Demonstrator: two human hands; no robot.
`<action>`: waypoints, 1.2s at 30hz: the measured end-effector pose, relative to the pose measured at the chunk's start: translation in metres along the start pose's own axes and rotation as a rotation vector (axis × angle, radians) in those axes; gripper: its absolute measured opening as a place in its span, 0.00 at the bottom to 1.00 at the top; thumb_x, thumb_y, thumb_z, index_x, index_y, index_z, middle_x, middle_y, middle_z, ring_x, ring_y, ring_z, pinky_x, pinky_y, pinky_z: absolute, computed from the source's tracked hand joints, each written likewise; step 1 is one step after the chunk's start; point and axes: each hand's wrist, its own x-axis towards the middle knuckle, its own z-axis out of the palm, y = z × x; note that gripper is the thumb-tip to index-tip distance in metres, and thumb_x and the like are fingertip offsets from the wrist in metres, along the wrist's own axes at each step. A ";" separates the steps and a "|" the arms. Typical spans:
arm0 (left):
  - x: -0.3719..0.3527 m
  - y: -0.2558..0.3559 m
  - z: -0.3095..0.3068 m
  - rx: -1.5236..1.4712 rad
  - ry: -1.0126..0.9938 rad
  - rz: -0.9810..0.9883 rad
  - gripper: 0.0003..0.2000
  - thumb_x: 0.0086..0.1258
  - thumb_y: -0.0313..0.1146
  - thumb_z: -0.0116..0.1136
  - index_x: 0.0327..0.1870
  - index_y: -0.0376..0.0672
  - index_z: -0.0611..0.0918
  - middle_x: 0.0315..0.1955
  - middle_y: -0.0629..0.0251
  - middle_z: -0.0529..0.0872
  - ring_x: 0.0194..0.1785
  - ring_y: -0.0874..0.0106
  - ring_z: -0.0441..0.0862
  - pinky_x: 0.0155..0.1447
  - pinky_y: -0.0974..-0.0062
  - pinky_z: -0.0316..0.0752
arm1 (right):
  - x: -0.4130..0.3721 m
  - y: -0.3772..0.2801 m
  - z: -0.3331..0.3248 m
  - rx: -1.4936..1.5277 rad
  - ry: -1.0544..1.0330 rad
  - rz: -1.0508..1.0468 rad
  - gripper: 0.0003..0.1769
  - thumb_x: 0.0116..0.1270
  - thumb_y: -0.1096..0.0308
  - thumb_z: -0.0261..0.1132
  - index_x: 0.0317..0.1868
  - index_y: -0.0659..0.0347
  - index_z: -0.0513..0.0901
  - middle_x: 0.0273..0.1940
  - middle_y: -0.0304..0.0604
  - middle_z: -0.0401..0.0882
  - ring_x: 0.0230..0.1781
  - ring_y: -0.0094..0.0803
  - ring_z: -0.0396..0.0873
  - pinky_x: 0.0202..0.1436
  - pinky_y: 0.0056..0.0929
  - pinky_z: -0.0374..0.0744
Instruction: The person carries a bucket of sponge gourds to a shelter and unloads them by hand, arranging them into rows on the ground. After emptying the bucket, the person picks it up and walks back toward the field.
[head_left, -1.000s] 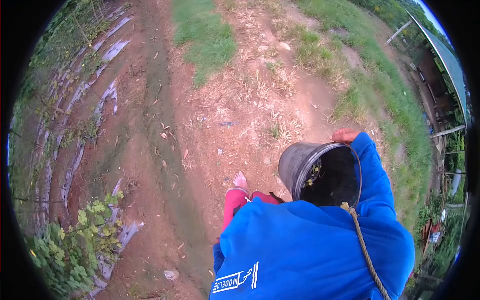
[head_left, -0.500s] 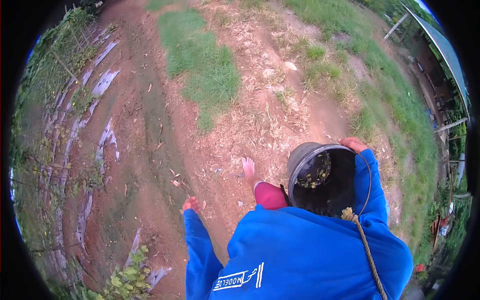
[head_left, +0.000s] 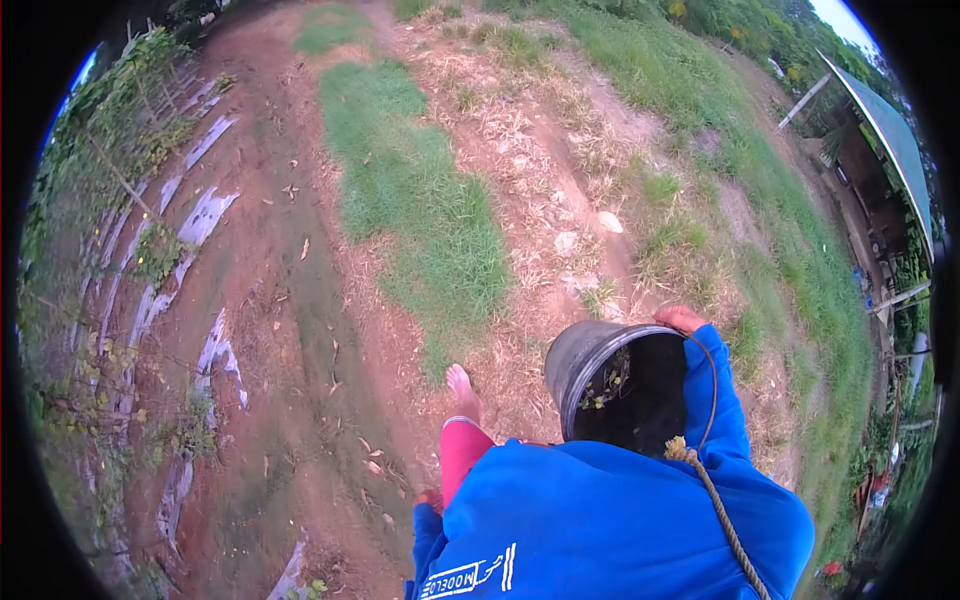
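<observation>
A dark bucket (head_left: 583,372) with a thin handle hangs tilted at my right side, with some green and yellowish leaves (head_left: 607,386) inside. My right hand (head_left: 682,318) is closed on its far rim, the blue sleeve running along the bucket's side. A rope (head_left: 722,515) with a frayed knot lies over my blue shirt (head_left: 640,520) near the bucket. Low beside my leg, my left hand (head_left: 430,499) shows only in part past its sleeve, and its fingers are too hidden to read. One bare foot (head_left: 461,388) is on the ground ahead.
A dirt path (head_left: 300,330) with grass patches (head_left: 430,230) runs ahead. Pale stones (head_left: 609,222) lie right of the grass. Plant rows with whitish plastic strips (head_left: 205,218) line the left side. A roofed shelter (head_left: 890,130) with posts stands at the right.
The ground has shifted down in view. My left hand has swung back toward my body, the foot and red-clad leg show farther left, and the bucket has moved slightly left and down, still held.
</observation>
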 end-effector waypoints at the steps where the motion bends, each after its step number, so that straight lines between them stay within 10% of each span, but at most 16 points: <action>1: 0.020 0.021 0.005 -0.008 -0.013 -0.010 0.18 0.68 0.46 0.48 0.48 0.43 0.81 0.44 0.52 0.84 0.38 0.57 0.82 0.40 0.56 0.78 | 0.040 -0.006 0.000 -0.029 -0.014 -0.001 0.14 0.59 0.61 0.70 0.36 0.63 0.81 0.30 0.38 0.81 0.28 0.21 0.76 0.33 0.21 0.73; 8: 0.147 0.253 0.048 -0.155 -0.350 -0.116 0.16 0.66 0.49 0.51 0.40 0.45 0.80 0.36 0.54 0.84 0.26 0.58 0.79 0.28 0.60 0.76 | 0.131 -0.174 0.086 0.015 0.081 -0.226 0.14 0.62 0.67 0.66 0.43 0.71 0.82 0.36 0.44 0.82 0.36 0.30 0.79 0.41 0.24 0.76; 11: 0.139 0.399 0.103 -0.054 -0.211 0.197 0.14 0.66 0.47 0.49 0.43 0.48 0.79 0.34 0.59 0.83 0.27 0.62 0.78 0.29 0.61 0.75 | 0.178 -0.237 0.110 -0.194 0.058 -0.434 0.11 0.63 0.68 0.65 0.41 0.69 0.83 0.34 0.42 0.81 0.34 0.26 0.78 0.39 0.22 0.74; 13: 0.137 0.518 0.146 0.147 -0.117 0.135 0.14 0.65 0.43 0.50 0.44 0.46 0.79 0.29 0.64 0.82 0.26 0.65 0.77 0.30 0.60 0.75 | 0.192 -0.300 0.144 0.017 0.021 -0.144 0.09 0.63 0.68 0.66 0.37 0.66 0.84 0.32 0.39 0.79 0.32 0.23 0.77 0.37 0.20 0.73; 20: 0.120 0.784 0.220 -0.015 -0.214 0.407 0.15 0.65 0.46 0.53 0.44 0.46 0.79 0.29 0.66 0.83 0.26 0.69 0.80 0.29 0.67 0.77 | 0.383 -0.382 0.177 0.001 -0.016 -0.146 0.11 0.62 0.68 0.66 0.42 0.65 0.83 0.41 0.43 0.80 0.42 0.25 0.78 0.47 0.24 0.74; 22: 0.148 0.827 0.226 -0.030 -0.202 0.402 0.15 0.65 0.46 0.53 0.45 0.46 0.79 0.30 0.65 0.84 0.27 0.68 0.80 0.29 0.66 0.77 | 0.434 -0.414 0.198 -0.042 -0.050 -0.206 0.12 0.62 0.69 0.65 0.45 0.66 0.84 0.43 0.45 0.80 0.46 0.26 0.78 0.51 0.25 0.74; 24: 0.176 0.846 0.214 -0.051 -0.175 0.388 0.16 0.65 0.46 0.53 0.46 0.46 0.79 0.30 0.65 0.84 0.27 0.68 0.80 0.28 0.66 0.76 | 0.465 -0.457 0.227 -0.717 0.076 -0.931 0.13 0.60 0.72 0.64 0.45 0.66 0.83 0.43 0.47 0.81 0.49 0.30 0.78 0.54 0.27 0.74; 25: 0.195 0.848 0.209 -0.086 -0.191 0.392 0.16 0.65 0.47 0.53 0.46 0.46 0.79 0.31 0.63 0.84 0.27 0.67 0.81 0.29 0.66 0.77 | 0.499 -0.485 0.233 -0.716 0.056 -0.950 0.13 0.60 0.72 0.64 0.45 0.66 0.83 0.43 0.47 0.81 0.49 0.30 0.78 0.54 0.27 0.74; 28: 0.207 0.839 0.192 -0.192 -0.275 0.210 0.20 0.64 0.50 0.54 0.49 0.44 0.78 0.34 0.60 0.85 0.29 0.64 0.82 0.30 0.63 0.77 | 0.546 -0.553 0.283 0.009 0.104 -0.487 0.11 0.65 0.67 0.63 0.38 0.68 0.83 0.34 0.41 0.81 0.38 0.25 0.79 0.44 0.24 0.75; 36: 0.272 0.899 0.254 -0.175 -0.097 0.032 0.22 0.62 0.52 0.54 0.49 0.44 0.80 0.41 0.53 0.85 0.42 0.55 0.82 0.45 0.53 0.77 | 0.810 -0.660 0.303 -0.217 -0.143 -0.309 0.19 0.68 0.55 0.62 0.23 0.58 0.78 0.17 0.30 0.73 0.16 0.16 0.65 0.22 0.20 0.62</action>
